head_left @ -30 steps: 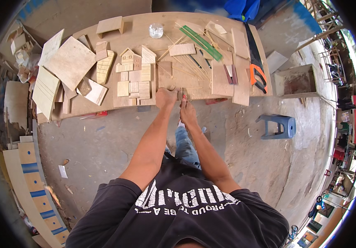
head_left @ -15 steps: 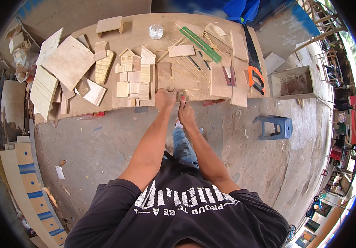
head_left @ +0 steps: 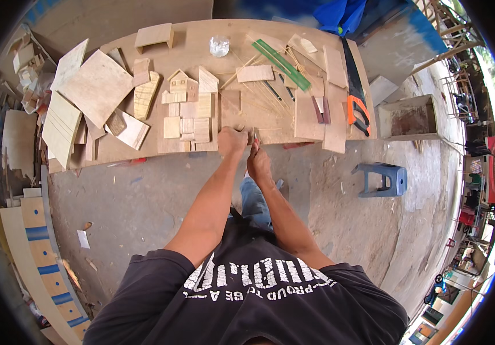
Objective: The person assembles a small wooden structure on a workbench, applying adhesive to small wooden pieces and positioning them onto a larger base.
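At the near edge of the wooden table [head_left: 190, 43], my left hand [head_left: 233, 141] is closed, its fingertips pressed down on the tabletop. What they pinch is too small to make out. Right beside it, my right hand [head_left: 259, 161] grips a small red-handled tool [head_left: 256, 138], its tip pointing away from me close to the left fingertips; its kind is not clear. A thin pale stick shows faintly on the table just right of the tool tip. To the left of my hands lies a small wooden house model [head_left: 188, 109] built of block pieces on a board.
Green strip [head_left: 282, 64], thin sticks and pencils lie beyond my hands. An orange-handled saw [head_left: 358, 109] rests at the right edge. A clear cup [head_left: 219, 46] stands at the back. Wood offcuts [head_left: 96, 86] pile up left. A blue stool [head_left: 386, 179] stands on the floor.
Both hands stay together at the table edge, the right still gripping the small red-handled tool. My view has shifted a little, so the table's things sit slightly lower and further right.
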Available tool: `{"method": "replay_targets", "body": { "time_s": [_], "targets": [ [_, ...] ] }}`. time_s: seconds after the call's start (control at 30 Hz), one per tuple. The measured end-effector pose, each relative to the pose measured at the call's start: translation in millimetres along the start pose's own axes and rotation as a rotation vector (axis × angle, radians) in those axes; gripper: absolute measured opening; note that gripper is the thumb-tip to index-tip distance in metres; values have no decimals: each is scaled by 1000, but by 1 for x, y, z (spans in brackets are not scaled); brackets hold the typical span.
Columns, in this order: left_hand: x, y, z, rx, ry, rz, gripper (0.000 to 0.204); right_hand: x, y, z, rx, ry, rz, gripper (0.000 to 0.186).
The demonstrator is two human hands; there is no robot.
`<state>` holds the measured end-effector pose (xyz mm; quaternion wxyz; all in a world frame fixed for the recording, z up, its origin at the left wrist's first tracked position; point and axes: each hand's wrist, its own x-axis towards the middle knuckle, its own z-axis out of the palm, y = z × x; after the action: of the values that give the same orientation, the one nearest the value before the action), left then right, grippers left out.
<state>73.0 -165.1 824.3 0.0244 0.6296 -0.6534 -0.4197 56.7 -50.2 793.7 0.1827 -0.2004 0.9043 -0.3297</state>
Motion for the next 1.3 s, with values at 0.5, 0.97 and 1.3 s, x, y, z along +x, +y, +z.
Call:
{"method": "replay_targets", "body": {
  "time_s": [0.5, 0.97, 1.3],
  "targets": [
    [1, 7, -4, 19, -74, -57, 46, 6, 5, 2, -32, -88, 113, 65],
    [25, -6, 12, -34, -110, -38, 47, 13, -9, 3, 3, -33, 84, 55],
    [5, 3, -10, -54, -120, -37, 52, 37, 6, -62, 54, 58, -55, 41]
  ]
}}
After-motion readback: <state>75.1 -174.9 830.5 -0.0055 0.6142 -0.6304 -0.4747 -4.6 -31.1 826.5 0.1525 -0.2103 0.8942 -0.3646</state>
